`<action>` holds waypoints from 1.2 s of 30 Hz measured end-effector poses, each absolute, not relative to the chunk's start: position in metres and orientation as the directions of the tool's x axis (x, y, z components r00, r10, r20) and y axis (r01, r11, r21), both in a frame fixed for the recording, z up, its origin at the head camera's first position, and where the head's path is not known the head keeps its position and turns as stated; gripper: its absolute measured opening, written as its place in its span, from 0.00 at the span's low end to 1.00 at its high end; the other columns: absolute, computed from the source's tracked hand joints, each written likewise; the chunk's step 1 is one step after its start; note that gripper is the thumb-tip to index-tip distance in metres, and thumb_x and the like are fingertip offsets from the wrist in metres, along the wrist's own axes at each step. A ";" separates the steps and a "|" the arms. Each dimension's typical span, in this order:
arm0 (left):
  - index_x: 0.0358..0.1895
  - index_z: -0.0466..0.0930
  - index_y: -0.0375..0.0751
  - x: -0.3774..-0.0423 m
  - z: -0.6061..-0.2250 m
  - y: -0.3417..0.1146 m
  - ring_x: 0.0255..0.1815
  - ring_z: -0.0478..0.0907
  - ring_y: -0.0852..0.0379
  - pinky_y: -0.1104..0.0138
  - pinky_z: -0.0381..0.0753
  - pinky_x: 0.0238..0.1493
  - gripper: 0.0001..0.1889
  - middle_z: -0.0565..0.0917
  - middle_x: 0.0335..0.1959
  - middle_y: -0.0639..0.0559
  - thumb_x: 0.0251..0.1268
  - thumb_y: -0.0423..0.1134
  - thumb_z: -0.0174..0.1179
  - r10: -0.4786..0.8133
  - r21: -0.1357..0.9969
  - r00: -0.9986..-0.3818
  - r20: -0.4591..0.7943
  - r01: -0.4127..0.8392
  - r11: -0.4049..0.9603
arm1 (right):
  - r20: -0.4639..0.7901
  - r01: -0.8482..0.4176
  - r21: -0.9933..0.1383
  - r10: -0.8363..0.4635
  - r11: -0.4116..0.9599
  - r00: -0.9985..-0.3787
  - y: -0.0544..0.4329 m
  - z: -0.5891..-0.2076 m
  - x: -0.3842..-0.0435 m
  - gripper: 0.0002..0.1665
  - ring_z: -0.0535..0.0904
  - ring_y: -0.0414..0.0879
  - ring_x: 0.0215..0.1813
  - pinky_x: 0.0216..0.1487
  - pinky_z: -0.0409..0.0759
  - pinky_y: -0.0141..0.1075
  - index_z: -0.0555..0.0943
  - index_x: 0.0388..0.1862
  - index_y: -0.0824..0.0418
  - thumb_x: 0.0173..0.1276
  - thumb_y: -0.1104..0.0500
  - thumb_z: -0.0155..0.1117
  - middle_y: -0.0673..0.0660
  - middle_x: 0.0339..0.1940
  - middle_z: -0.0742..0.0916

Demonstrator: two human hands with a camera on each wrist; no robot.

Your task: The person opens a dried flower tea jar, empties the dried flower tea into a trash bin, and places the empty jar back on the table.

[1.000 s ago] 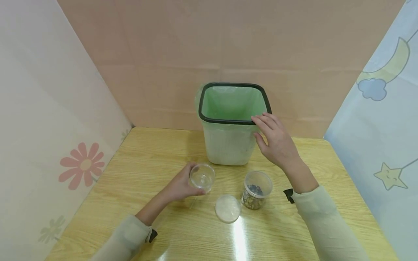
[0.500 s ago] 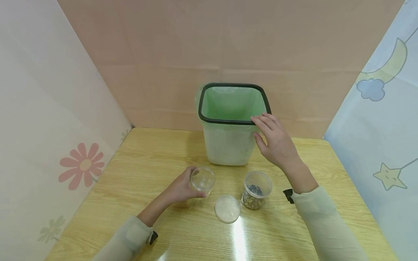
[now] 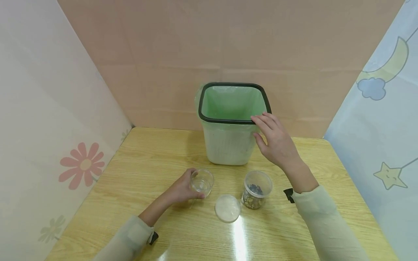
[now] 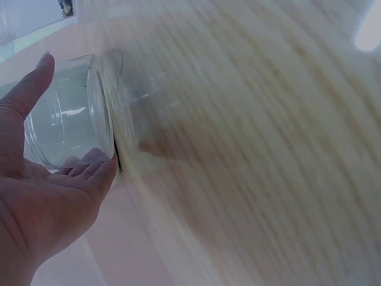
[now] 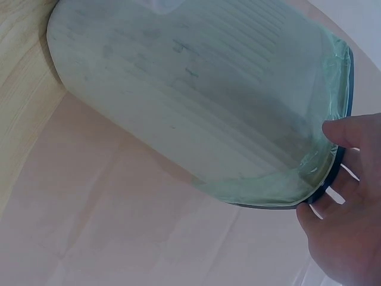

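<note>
My left hand grips a clear, round jar by its side, thumb on the near side and fingers on the far side. In the left wrist view the jar has its base at the tabletop; whether it fully touches is hard to tell. My right hand holds the front right corner of a trash bin with a black rim and a green liner. In the right wrist view the thumb lies on the liner outside, with fingers over the rim.
A round translucent lid lies flat on the wooden table. To its right stands a clear container with dark and tan pieces inside. Printed cloth walls enclose the table behind and at both sides.
My left hand has moved slightly down and toward me with the jar, which now sits more upright. The right hand and the trash bin have stayed in place.
</note>
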State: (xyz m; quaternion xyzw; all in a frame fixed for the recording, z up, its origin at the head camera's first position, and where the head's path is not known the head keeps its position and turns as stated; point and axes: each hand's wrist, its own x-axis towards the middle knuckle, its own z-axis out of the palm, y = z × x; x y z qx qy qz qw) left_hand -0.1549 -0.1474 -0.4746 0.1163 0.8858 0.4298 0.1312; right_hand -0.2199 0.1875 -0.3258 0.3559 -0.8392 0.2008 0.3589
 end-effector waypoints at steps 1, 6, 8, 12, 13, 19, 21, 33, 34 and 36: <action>0.75 0.54 0.33 -0.155 -0.474 -0.147 0.73 0.65 0.35 0.42 0.67 0.70 0.58 0.68 0.74 0.35 0.46 0.52 0.82 0.320 0.794 -0.937 -0.137 0.089 0.601 | 0.745 -0.741 -0.081 -0.454 0.666 -0.489 0.187 -0.326 -0.220 0.31 0.72 0.66 0.67 0.74 0.66 0.46 0.77 0.64 0.68 0.60 0.73 0.70 0.66 0.59 0.83; 0.75 0.54 0.32 -0.155 -0.475 -0.147 0.74 0.64 0.34 0.42 0.65 0.71 0.58 0.67 0.74 0.33 0.45 0.49 0.82 0.323 0.795 -0.935 -0.145 0.084 0.601 | 0.741 -0.741 -0.081 -0.457 0.666 -0.492 0.187 -0.325 -0.219 0.31 0.71 0.65 0.67 0.75 0.65 0.46 0.77 0.64 0.68 0.61 0.73 0.70 0.66 0.59 0.82; 0.75 0.54 0.31 -0.156 -0.476 -0.147 0.73 0.65 0.34 0.42 0.66 0.71 0.58 0.67 0.73 0.32 0.45 0.48 0.83 0.318 0.788 -0.937 -0.146 0.085 0.610 | 0.738 -0.741 -0.083 -0.458 0.667 -0.495 0.187 -0.325 -0.219 0.31 0.71 0.65 0.67 0.75 0.66 0.47 0.77 0.65 0.68 0.61 0.73 0.70 0.66 0.59 0.82; 0.76 0.53 0.30 -0.157 -0.478 -0.146 0.74 0.64 0.33 0.42 0.64 0.72 0.59 0.66 0.73 0.31 0.44 0.47 0.83 0.312 0.782 -0.936 -0.160 0.072 0.619 | 0.733 -0.739 -0.085 -0.461 0.668 -0.501 0.187 -0.324 -0.219 0.31 0.71 0.66 0.67 0.75 0.65 0.47 0.77 0.65 0.68 0.61 0.73 0.70 0.66 0.60 0.82; 0.76 0.53 0.30 -0.157 -0.478 -0.146 0.74 0.63 0.33 0.42 0.63 0.72 0.60 0.66 0.74 0.32 0.44 0.47 0.83 0.310 0.782 -0.936 -0.167 0.065 0.620 | 0.732 -0.739 -0.084 -0.461 0.669 -0.501 0.187 -0.324 -0.218 0.31 0.71 0.66 0.67 0.75 0.65 0.47 0.77 0.65 0.68 0.61 0.73 0.70 0.66 0.60 0.82; 0.77 0.53 0.31 -0.157 -0.479 -0.144 0.75 0.62 0.34 0.43 0.62 0.74 0.60 0.65 0.75 0.33 0.44 0.46 0.83 0.305 0.779 -0.937 -0.169 0.062 0.623 | 0.729 -0.737 -0.081 -0.464 0.671 -0.503 0.187 -0.324 -0.218 0.31 0.71 0.66 0.68 0.75 0.65 0.47 0.77 0.65 0.68 0.61 0.72 0.70 0.66 0.60 0.82; 0.76 0.53 0.30 -0.156 -0.479 -0.143 0.75 0.62 0.34 0.43 0.62 0.74 0.59 0.66 0.74 0.33 0.44 0.46 0.83 0.307 0.780 -0.938 -0.162 0.069 0.622 | 0.728 -0.736 -0.080 -0.465 0.672 -0.504 0.187 -0.324 -0.218 0.31 0.71 0.66 0.68 0.75 0.64 0.47 0.77 0.65 0.68 0.62 0.72 0.70 0.66 0.60 0.82; 0.76 0.53 0.30 -0.156 -0.480 -0.140 0.72 0.66 0.34 0.44 0.64 0.73 0.61 0.67 0.72 0.31 0.40 0.43 0.85 0.303 0.796 -0.939 -0.161 0.058 0.602 | 0.732 -0.739 -0.079 -0.464 0.669 -0.499 0.188 -0.324 -0.217 0.32 0.69 0.65 0.71 0.77 0.62 0.47 0.76 0.66 0.69 0.61 0.72 0.70 0.68 0.62 0.81; 0.77 0.53 0.31 -0.156 -0.480 -0.139 0.72 0.66 0.35 0.44 0.64 0.73 0.62 0.67 0.72 0.31 0.40 0.43 0.85 0.303 0.797 -0.939 -0.164 0.055 0.601 | 0.731 -0.738 -0.080 -0.464 0.670 -0.501 0.188 -0.324 -0.217 0.32 0.69 0.65 0.72 0.77 0.62 0.47 0.75 0.66 0.69 0.61 0.72 0.70 0.68 0.62 0.81; 0.76 0.53 0.30 -0.155 -0.480 -0.140 0.72 0.66 0.35 0.44 0.64 0.72 0.61 0.67 0.72 0.31 0.40 0.44 0.85 0.306 0.797 -0.939 -0.159 0.060 0.601 | 0.727 -0.736 -0.080 -0.465 0.673 -0.505 0.187 -0.324 -0.217 0.33 0.68 0.65 0.73 0.77 0.61 0.48 0.75 0.67 0.69 0.62 0.72 0.70 0.68 0.62 0.81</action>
